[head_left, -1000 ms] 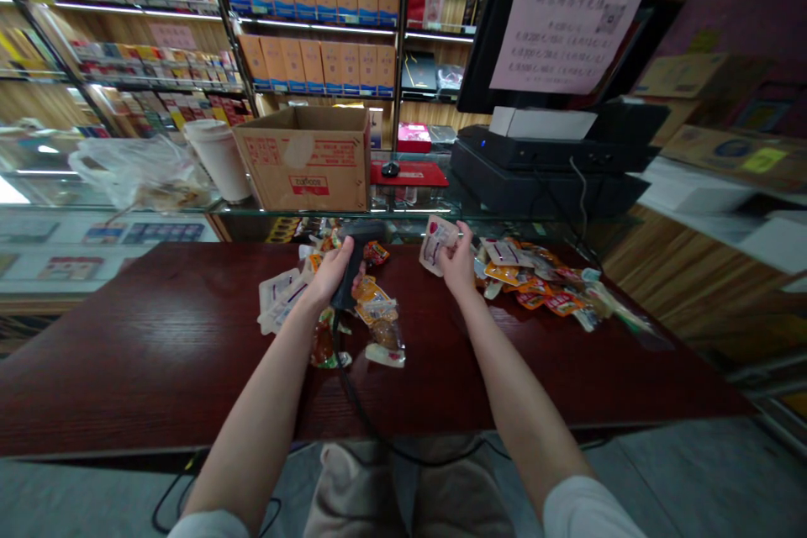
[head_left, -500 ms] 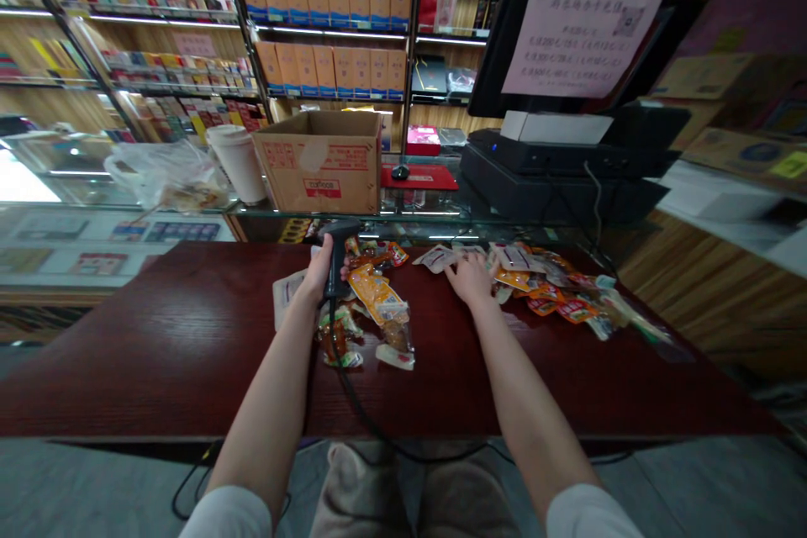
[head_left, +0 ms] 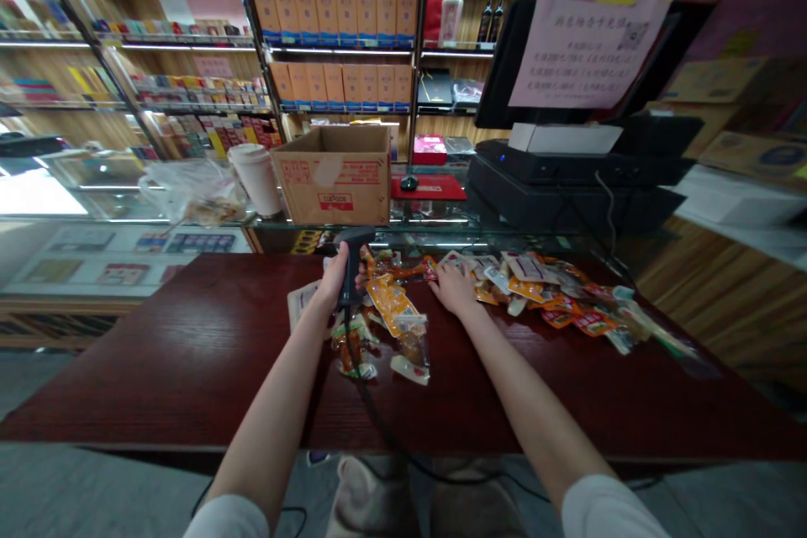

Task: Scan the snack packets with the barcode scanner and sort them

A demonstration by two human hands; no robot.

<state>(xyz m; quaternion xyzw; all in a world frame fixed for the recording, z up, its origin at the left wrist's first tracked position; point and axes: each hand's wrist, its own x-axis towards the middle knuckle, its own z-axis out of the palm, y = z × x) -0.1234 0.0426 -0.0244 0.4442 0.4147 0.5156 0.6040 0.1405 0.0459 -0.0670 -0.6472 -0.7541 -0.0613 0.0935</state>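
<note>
My left hand (head_left: pixel 337 277) is wrapped round the handle of a black barcode scanner (head_left: pixel 353 265), its cable running down over the table edge. Under and beside it lie several snack packets, among them an orange packet (head_left: pixel 392 303) and a clear-wrapped brown snack (head_left: pixel 350 349). My right hand (head_left: pixel 455 287) is closed at the end of a red-ended snack packet (head_left: pixel 416 271); its fingertips are partly hidden. A pale packet (head_left: pixel 452 257) lies just behind those fingers. To the right spreads a larger pile of packets (head_left: pixel 555 290).
On the glass counter behind the dark red table (head_left: pixel 208 370) stand an open cardboard box (head_left: pixel 334 185), a white cup (head_left: pixel 256 181), a plastic bag (head_left: pixel 189 189) and a mouse (head_left: pixel 409 183). A monitor (head_left: pixel 504 59) with a paper sheet stands at right.
My right hand has moved left from the right pile to the red-ended packet, which has shifted slightly towards it. My left hand still holds the scanner. The camera view has tilted slightly.
</note>
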